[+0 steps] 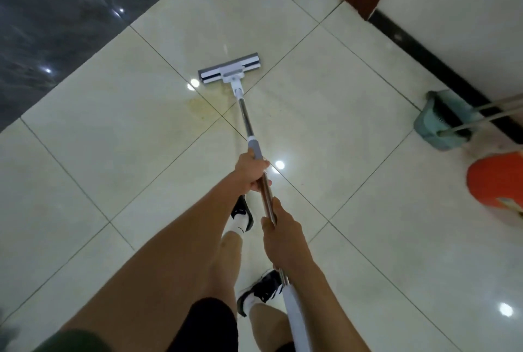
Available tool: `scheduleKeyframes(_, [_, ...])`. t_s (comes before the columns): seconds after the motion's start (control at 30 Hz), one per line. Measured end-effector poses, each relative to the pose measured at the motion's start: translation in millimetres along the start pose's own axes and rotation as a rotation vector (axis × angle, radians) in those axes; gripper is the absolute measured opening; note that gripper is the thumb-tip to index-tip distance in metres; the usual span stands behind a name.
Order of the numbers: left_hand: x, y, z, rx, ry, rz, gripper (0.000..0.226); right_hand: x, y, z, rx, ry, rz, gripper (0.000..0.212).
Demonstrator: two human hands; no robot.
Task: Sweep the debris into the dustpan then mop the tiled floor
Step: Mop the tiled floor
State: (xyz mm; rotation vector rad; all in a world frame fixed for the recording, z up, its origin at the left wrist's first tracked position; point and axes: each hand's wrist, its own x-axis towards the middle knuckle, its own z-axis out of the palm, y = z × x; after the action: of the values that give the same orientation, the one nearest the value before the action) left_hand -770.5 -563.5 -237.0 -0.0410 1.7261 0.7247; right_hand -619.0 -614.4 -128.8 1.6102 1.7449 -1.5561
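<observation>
A flat mop with a white and grey head [229, 70] rests on the cream tiled floor [113, 131], its metal handle [245, 118] running back toward me. My left hand [250, 172] grips the handle just below the grey collar. My right hand [278, 234] grips the handle lower down, closer to my body. A faint yellowish stain [198, 105] lies on the tile just behind the mop head's left side. A teal dustpan [441, 122] with a dark broom in it stands by the right wall.
An orange bucket [495, 184] sits at the right edge near the dustpan. A white wall with black skirting [441, 68] runs along the right. A dark glossy surface [56, 26] borders the tiles at upper left. My feet in black and white shoes [260, 292] stand below the handle.
</observation>
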Motion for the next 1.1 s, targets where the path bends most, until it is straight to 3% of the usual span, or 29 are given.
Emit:
scheduleKeyframes(0.33, [25, 36, -2, -0.057, 0.091, 0.007, 0.049, 31, -37, -19, -0.106, 0.003, -0.054, 0.058])
scheduleKeyframes(0.57, [96, 134, -62, 0.062, 0.111, 0.026, 0.023, 120, -133, -18, -0.083, 0.025, -0.031, 0.059])
scheduleKeyframes(0.73, [168, 232, -114, 0.062, 0.076, 0.044, 0.027, 210, -226, -30, -0.093, 0.079, -0.053, 0.058])
scheduleKeyframes(0.83, [210, 295, -145, 0.015, 0.036, 0.052, 0.04, 266, -285, -40, -0.065, 0.095, -0.068, 0.054])
scheduleKeyframes(1.1, [264, 396, -185, 0.04, 0.019, 0.126, 0.057, 346, -375, -64, -0.099, 0.128, -0.087, 0.048])
